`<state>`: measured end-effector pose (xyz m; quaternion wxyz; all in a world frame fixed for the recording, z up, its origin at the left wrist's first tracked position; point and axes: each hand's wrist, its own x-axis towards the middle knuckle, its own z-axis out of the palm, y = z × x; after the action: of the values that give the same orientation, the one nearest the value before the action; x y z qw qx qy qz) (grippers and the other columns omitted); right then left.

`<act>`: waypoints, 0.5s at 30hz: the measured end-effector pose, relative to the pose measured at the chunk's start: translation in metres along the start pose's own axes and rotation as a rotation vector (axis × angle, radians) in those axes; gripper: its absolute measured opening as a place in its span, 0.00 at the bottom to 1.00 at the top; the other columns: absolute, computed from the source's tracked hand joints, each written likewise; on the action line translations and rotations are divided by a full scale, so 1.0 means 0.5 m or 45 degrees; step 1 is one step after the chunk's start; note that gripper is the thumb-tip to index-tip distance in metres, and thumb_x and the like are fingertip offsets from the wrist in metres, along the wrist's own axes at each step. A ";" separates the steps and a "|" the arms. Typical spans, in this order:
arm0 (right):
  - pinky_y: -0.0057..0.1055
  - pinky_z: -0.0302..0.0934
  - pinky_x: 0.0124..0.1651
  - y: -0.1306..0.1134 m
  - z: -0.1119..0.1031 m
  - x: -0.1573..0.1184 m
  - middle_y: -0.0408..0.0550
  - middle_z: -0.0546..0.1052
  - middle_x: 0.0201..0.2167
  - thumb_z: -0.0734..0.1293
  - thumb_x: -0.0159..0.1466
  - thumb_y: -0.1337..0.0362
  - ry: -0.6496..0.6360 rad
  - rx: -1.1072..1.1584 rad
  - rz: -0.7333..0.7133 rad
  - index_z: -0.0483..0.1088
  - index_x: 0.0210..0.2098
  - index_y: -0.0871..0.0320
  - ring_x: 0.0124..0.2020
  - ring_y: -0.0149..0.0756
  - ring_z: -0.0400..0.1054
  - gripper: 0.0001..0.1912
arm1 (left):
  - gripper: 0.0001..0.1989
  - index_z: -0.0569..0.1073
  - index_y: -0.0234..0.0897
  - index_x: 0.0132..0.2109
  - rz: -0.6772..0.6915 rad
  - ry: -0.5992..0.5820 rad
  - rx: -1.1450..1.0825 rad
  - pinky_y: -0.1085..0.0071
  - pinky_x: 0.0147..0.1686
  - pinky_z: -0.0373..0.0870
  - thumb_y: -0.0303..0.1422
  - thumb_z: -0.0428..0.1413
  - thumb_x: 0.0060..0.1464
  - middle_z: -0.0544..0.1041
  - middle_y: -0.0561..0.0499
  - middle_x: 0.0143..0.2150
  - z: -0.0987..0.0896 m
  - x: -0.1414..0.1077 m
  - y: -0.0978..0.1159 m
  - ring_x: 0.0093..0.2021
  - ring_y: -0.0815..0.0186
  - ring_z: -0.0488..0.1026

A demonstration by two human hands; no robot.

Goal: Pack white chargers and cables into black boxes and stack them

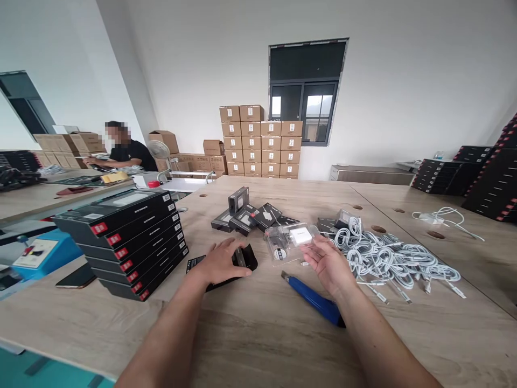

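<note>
My left hand is closed around a small black box whose end flap stands open. In my right hand is a clear plastic tray, pinched at its right edge. A white charger and a round white-and-black piece sit in that tray. Below it on the table lies a blue utility knife, its tip pointing up and left. Just right of my right hand spreads a heap of coiled white cables. Several small black boxes lie in a loose pile beyond my hands.
A tall stack of flat black boxes stands at the left, beside a dark phone. Another cable lies at the right, near more stacked black boxes. Cartons line the wall. A person sits at another table.
</note>
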<state>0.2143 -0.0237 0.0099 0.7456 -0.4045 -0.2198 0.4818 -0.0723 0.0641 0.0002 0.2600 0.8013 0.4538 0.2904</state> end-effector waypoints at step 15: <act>0.33 0.76 0.37 0.050 0.031 -0.031 0.41 0.78 0.37 0.78 0.51 0.60 -0.163 -0.260 -0.233 0.63 0.64 0.50 0.32 0.37 0.79 0.43 | 0.48 0.59 0.44 0.69 0.299 0.235 0.329 0.48 0.62 0.52 0.45 0.67 0.42 0.67 0.40 0.61 0.057 -0.009 0.069 0.62 0.41 0.61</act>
<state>0.1830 -0.0263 -0.0006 0.7258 -0.4249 -0.3509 0.4118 -0.0344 0.0401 0.0026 0.0766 0.8455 0.4127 0.3301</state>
